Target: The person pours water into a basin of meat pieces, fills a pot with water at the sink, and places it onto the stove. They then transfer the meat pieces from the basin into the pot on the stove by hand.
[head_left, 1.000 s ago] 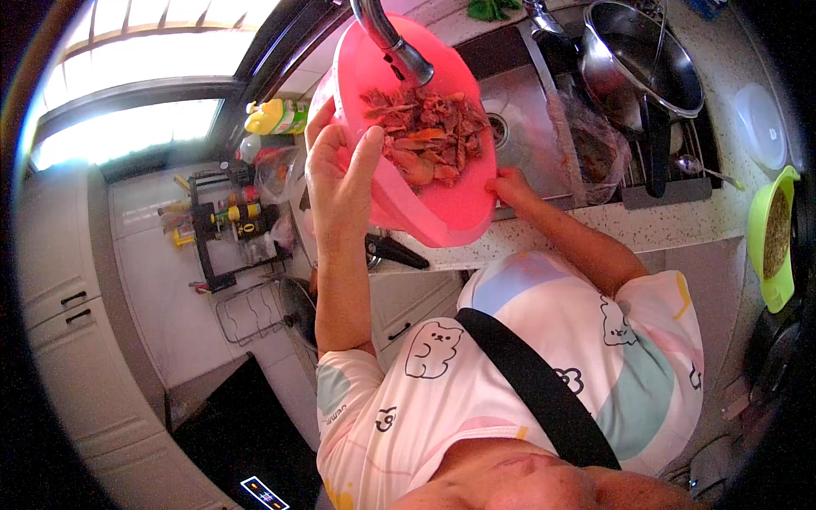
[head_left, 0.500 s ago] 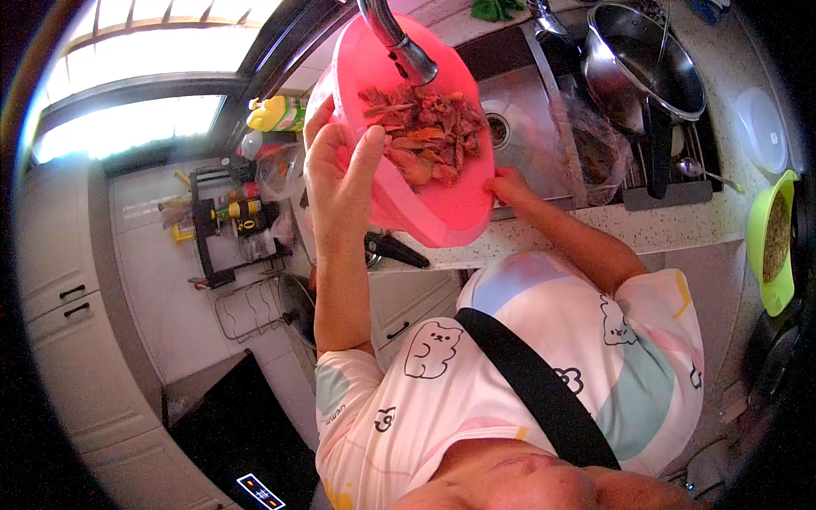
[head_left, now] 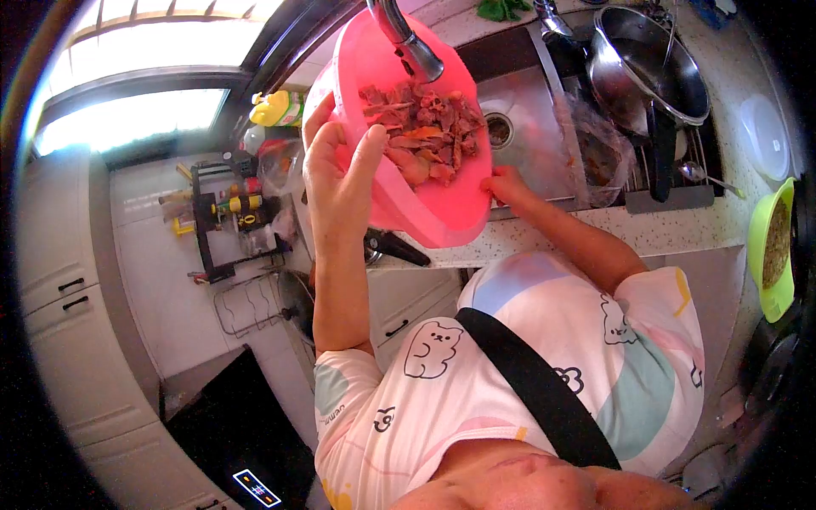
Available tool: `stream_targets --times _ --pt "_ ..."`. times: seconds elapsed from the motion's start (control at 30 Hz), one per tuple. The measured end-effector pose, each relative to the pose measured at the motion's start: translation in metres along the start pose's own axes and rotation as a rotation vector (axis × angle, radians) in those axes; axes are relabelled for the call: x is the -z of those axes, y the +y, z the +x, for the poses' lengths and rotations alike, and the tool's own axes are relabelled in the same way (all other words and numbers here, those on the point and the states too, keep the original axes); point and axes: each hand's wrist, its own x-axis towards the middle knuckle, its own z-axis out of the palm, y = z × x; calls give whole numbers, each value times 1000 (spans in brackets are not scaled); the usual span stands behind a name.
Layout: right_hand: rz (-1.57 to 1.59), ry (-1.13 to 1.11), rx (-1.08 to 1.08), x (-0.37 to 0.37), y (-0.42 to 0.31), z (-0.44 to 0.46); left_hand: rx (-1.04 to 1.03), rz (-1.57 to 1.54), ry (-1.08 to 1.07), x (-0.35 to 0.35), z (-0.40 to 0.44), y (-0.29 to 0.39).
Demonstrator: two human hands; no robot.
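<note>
A pink plastic basin [head_left: 450,208] is tilted above the sink's left part, with chopped pieces of reddish meat [head_left: 429,132] gathered inside it. My left hand [head_left: 336,161] grips the basin's near-left side, thumb over the rim and fingers on the outer wall. On the opposite side, my right hand [head_left: 503,185] pinches the rim, its fingertips partly hidden. The spout of a metal faucet [head_left: 416,55] hangs over the basin, close above the meat. Whether water runs from it I cannot tell.
Right of the basin lie the steel sink [head_left: 531,110] with its drain [head_left: 500,129] and a clear plastic bag [head_left: 599,161]. Beyond them are a large steel pot [head_left: 616,76], a spoon [head_left: 701,172], a white lid [head_left: 763,136] and a green bowl [head_left: 769,289].
Both hands keep their hold on the basin, which stays nearly in place. The view has shifted very slightly, and the meat looks a little paler.
</note>
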Motion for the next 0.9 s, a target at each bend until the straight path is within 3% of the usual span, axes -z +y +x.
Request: stream_targets --times 0.5,0.57,0.63,0.67,0.73,0.8,0.87,0.9 --pt "-45 -52 -35 -1 -3 2 -14 1 13 0 -1 1" --pt "-80 -61 -10 10 20 24 75 -278 44 1 2 -7" --pt "-191 -7 215 21 44 50 134 -343 82 7 9 -31" --pt "-193 -3 215 32 38 51 194 -406 116 10 12 -49" --pt "-1151 135 314 48 -63 -6 191 -484 140 7 11 -86" --pt "-961 384 469 50 -103 -11 288 -608 194 -9 5 -111" --pt "-1251 720 925 54 -133 8 322 -686 183 -23 0 -144" --pt "-1331 789 966 56 -154 11 354 -753 182 -30 -3 -160"
